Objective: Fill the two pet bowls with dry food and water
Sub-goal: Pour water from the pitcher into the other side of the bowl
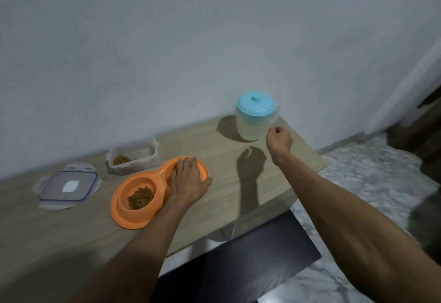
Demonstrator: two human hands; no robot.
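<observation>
An orange double pet bowl (124, 216) lies on the wooden table. Its left well holds brown dry food (140, 198). My left hand (187, 178) rests flat over the right well, fingers spread, hiding what is inside. A translucent water jug (250, 124) with a light blue lid (255, 102) stands at the table's back right by the wall. My right hand (279, 139) hovers just right of the jug, fingers curled shut, apart from it and holding nothing. A clear food container (133, 154) behind the bowl holds a little dry food.
The container's clear lid (68, 187) with a blue seal lies flat at the left. The wooden table (238, 159) ends at the right near the jug. A dark stool or panel (238, 267) sits below the front edge, on marbled floor (370, 183).
</observation>
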